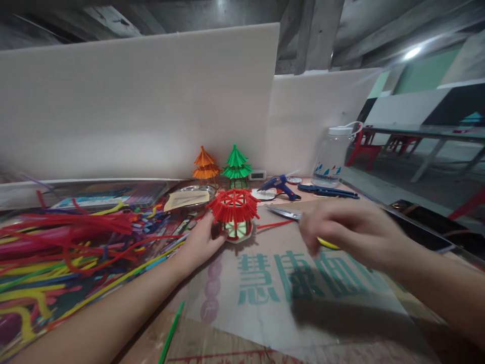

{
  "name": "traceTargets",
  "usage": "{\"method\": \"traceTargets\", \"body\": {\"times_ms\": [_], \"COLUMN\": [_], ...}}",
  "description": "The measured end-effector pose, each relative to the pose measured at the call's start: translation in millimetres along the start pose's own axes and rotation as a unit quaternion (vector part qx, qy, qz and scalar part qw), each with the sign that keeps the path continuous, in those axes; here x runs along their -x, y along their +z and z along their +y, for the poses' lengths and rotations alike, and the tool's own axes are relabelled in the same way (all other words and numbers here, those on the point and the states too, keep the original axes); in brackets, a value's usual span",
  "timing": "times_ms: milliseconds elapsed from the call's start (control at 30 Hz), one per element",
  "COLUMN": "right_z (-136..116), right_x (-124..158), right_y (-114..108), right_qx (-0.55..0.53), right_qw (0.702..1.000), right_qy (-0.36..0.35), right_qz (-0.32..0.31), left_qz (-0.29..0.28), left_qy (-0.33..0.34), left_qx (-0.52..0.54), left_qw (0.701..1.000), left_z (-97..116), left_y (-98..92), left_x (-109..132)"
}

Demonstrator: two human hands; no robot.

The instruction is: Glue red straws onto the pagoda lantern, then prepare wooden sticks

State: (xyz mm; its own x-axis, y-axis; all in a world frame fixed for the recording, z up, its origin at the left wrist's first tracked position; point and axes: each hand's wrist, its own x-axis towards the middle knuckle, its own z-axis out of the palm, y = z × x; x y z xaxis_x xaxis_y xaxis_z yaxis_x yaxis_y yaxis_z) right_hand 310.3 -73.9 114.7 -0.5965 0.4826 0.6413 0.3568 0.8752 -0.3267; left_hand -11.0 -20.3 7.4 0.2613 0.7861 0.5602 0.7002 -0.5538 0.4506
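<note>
My left hand (204, 241) holds the base of a small pavilion model (235, 215) with a red pipe-cleaner roof and a pale green base, standing on a cardboard sheet (288, 298). My right hand (348, 232) hovers to the right of it, blurred by motion, with its fingers curled down over scissors (299, 217) that have a yellow handle. The scissor blades point left towards the model. A loose red pipe cleaner (273, 224) lies between model and scissors.
A heap of coloured pipe cleaners (64, 242) fills the left. Orange (205, 164) and green (237, 163) pavilion models stand at the back by a white partition. A blue glue gun (280, 186), blue pliers (328, 191) and a clear bottle (332, 157) sit behind, right.
</note>
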Motion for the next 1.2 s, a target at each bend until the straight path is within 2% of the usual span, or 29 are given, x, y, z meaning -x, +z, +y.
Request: {"method": "traceTargets", "body": {"times_ms": [33,67,167,233,333,433,533,633,700,733,800,833,900,967,1033,1100,1167,1200], "right_z": [18.0,36.9,86.5,105.5,112.5,106.5,96.3,76.7,55.1,42.4,17.6,7.7,-2.5,2.8,20.2,41.9,60.4,67.0], "right_x": [-10.2,-15.6,-9.7,1.2,10.0,6.9,-0.2,-4.2,-4.7,-4.8,-5.2,-5.4,-4.9,-1.6,4.5,11.6,17.1,18.7], "right_y": [4.2,10.8,38.5,55.0,66.1,63.3,55.4,42.8,29.4,21.4,6.7,2.0,2.2,16.7,40.3,63.7,79.4,83.5], "right_qx": [0.03,0.077,0.185,0.215,0.217,0.168,0.078,-0.039,-0.058,-0.033,0.043,0.091,0.173,0.232,0.247,0.248,0.221,0.215], "right_qw": [0.998,0.994,0.975,0.965,0.966,0.974,0.979,0.971,0.963,0.963,0.974,0.977,0.967,0.951,0.94,0.94,0.958,0.965], "right_qy": [0.025,0.039,0.055,0.066,0.063,0.132,0.175,0.107,0.033,-0.01,-0.098,-0.129,-0.173,-0.194,-0.236,-0.228,-0.16,-0.117], "right_qz": [-0.044,-0.061,-0.114,-0.133,-0.124,-0.067,0.064,0.211,0.26,0.268,0.201,0.141,0.075,0.064,0.024,-0.053,-0.091,-0.091], "left_qz": [-0.001,-0.002,-0.004,-0.005,-0.007,-0.008,-0.01,-0.012,-0.014,-0.016,-0.019,-0.02,-0.019,-0.017,-0.013,-0.001,0.015,0.018], "left_qy": [-0.002,-0.004,-0.013,-0.019,-0.024,-0.025,-0.019,-0.01,-0.006,-0.004,-0.002,-0.001,-0.002,-0.004,-0.007,-0.018,-0.037,-0.045], "left_qx": [0.001,0.002,-0.001,-0.006,-0.012,-0.013,-0.01,-0.003,0.0,0.002,0.006,0.007,0.004,-0.005,-0.019,-0.039,-0.068,-0.082], "left_qw": [1.0,1.0,1.0,1.0,1.0,1.0,1.0,1.0,1.0,1.0,1.0,1.0,1.0,1.0,1.0,0.999,0.997,0.995], "left_z": [-0.4,-1.2,-4.5,-6.4,-7.2,-7.0,-7.1,-6.8,-6.2,-5.9,-5.3,-5.1,-4.9,-5.0,-5.3,-5.3,-4.4,-3.4], "left_y": [0.2,0.6,2.1,2.7,2.7,2.0,1.8,2.0,2.1,2.2,2.6,2.8,3.2,3.7,3.9,3.7,2.7,1.9], "left_x": [0.3,0.5,0.9,1.0,1.0,1.2,1.6,1.4,1.0,0.9,0.9,1.0,1.2,1.3,1.2,1.4,1.9,2.3]}}
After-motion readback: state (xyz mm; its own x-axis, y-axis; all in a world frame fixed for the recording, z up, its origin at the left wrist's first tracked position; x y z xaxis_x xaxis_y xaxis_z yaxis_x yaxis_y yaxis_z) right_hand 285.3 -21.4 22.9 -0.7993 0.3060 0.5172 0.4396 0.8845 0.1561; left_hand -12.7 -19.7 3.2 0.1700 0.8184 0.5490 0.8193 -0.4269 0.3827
